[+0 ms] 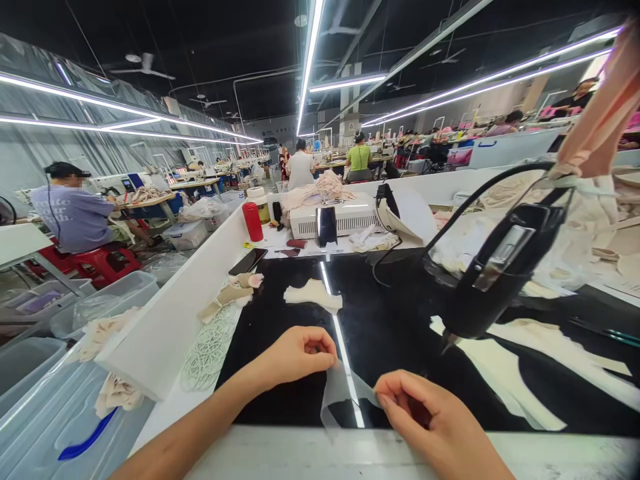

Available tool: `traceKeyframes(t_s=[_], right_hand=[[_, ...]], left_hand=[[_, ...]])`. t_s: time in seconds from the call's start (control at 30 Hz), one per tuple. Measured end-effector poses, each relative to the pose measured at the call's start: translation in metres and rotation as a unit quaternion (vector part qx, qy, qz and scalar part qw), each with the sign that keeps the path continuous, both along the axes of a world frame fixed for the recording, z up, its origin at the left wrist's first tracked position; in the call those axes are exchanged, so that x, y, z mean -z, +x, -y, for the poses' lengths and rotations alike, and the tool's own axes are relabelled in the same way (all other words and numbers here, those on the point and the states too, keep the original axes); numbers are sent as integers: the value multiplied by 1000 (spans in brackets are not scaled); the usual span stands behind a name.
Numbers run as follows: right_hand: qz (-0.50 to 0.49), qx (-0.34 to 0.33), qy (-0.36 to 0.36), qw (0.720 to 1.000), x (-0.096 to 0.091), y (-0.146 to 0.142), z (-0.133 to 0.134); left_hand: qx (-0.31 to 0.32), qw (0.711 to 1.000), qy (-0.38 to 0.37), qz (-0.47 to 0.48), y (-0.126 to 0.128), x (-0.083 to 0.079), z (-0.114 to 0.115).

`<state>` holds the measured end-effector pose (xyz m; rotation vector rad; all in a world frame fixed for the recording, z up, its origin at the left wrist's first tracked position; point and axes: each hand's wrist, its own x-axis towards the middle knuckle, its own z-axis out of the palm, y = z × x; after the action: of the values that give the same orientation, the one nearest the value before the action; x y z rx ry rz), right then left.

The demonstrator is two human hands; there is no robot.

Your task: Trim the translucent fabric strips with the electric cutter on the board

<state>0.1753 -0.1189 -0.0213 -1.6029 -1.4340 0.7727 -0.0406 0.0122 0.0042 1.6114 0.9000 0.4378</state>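
**You hold a translucent strip (345, 393) stretched between both hands, low over the black tabletop (400, 333).**

Your left hand (300, 357) pinches one end with fingers curled tight, and your right hand (430, 420) nips the other between thumb and forefinger. That grip seems meant to keep the thin, limp film flat and clear of the glossy surface, which mirrors the ceiling lights. The strip looks filmy, slightly creased, almost clear. A black hanging tool (500, 267) dangles tip-down just beyond your right hand, likely kept within reach. Cream fabric pieces (314, 293) lie soft and curved further back, and a tangle of white elastic loops (207, 350) sits by the left edge.
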Motion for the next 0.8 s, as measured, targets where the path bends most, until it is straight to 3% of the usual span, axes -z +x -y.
traceKeyframes(t_s=[0.13, 0.23, 0.37, 0.47, 0.6, 0.7, 0.8], right_hand=[[-28, -42, 10, 999, -4, 1, 4], [-116, -88, 24, 989, -7, 5, 5], [-177, -29, 19, 983, -9, 3, 5], [-143, -57, 17, 988, -4, -1, 0], [-18, -94, 52, 994, 12, 0, -8], [100, -67, 107, 987, 24, 4, -15], [150, -56, 150, 976, 33, 8, -20]], left_hand=[[21, 999, -12, 33, 2, -4, 5], [56, 994, -40, 85, 6, -11, 12], [95, 983, -54, 145, 12, -20, 19], [109, 980, -52, 159, 16, -21, 19], [97, 987, -24, 125, 16, -15, 13], [75, 994, 41, 72, 12, -6, 7], [60, 989, 136, 14, 7, 4, 5]])
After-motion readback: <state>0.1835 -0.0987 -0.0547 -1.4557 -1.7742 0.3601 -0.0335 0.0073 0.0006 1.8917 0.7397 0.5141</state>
